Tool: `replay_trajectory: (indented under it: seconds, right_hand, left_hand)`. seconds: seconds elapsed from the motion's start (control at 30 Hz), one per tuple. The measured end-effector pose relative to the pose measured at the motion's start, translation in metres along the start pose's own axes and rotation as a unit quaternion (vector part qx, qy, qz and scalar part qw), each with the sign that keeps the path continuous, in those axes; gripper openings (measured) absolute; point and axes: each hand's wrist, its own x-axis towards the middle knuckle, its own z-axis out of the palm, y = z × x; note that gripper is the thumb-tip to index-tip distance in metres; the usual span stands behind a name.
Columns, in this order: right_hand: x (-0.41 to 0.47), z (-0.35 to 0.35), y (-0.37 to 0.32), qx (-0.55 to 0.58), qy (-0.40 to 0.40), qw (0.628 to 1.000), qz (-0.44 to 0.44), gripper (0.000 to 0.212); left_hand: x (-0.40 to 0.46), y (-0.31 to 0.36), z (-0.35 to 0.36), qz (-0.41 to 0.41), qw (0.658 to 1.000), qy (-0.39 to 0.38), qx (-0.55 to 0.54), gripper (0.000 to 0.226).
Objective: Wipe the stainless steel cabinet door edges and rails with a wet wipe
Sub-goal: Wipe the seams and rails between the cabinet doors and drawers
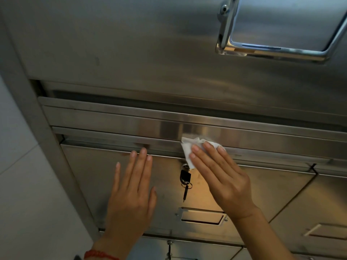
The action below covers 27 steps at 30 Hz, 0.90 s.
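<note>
A person's right hand (217, 175), fingers straight and together, presses a crumpled white wet wipe (189, 149) flat against the top edge of a brushed stainless steel cabinet door (90, 171), just right of the frame's centre. The wipe's upper part lies over the long horizontal steel rail (116, 139) that runs along the door's top, and its lower corner hangs toward the round lock (185, 167) directly at its 6 o'clock. A black-headed key (185, 176) sits in that lock, with a metal ring and a second slim key dangling below it. The left hand (131, 192), at 9 o'clock from the key, lies open with straight fingers spread on the door face, fingertips reaching the rail. A red braided bracelet (99, 255) circles the left wrist. A recessed rectangular steel pull handle (201, 216) sits at 6 o'clock from the keys. At 1 o'clock, a polished chrome frame (272, 50) is mounted on the upper steel panel.
</note>
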Motion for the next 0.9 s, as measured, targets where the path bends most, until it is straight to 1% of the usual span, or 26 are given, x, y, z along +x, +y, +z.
replay_trajectory:
  seconds: [0.13, 0.27, 0.37, 0.47, 0.6, 0.7, 0.9]
  right_hand:
    - [0.002, 0.0, 0.001, 0.012, -0.007, 1.0, -0.013, 0.032]
    - [-0.008, -0.006, 0.007, -0.003, -0.01, 1.0, 0.007, 0.036]
    - [-0.005, -0.001, 0.001, -0.004, 0.002, 1.0, 0.017, 0.034]
    - [-0.002, 0.001, 0.001, 0.009, 0.0, 1.0, 0.005, 0.033]
    - [-0.014, -0.006, 0.011, -0.004, -0.012, 1.0, 0.01, 0.035]
    - [-0.014, -0.005, 0.008, -0.003, -0.003, 1.0, 0.026, 0.035]
    - [-0.011, -0.005, 0.01, 0.005, -0.002, 1.0, 0.007, 0.037]
  left_hand:
    - [0.0, 0.002, -0.001, -0.003, 1.0, -0.002, -0.001, 0.061]
    - [0.001, 0.002, -0.003, 0.0, 1.0, -0.004, -0.007, 0.061]
    - [0.001, 0.004, -0.004, 0.004, 1.0, -0.003, -0.014, 0.062]
    - [0.001, 0.011, -0.003, 0.019, 1.0, -0.007, -0.022, 0.062]
    - [0.003, 0.018, -0.002, 0.028, 0.999, -0.01, -0.028, 0.06]
    - [0.006, 0.023, -0.003, 0.032, 0.999, -0.012, -0.035, 0.059]
    - [0.014, 0.037, -0.003, 0.036, 0.998, -0.017, -0.044, 0.052]
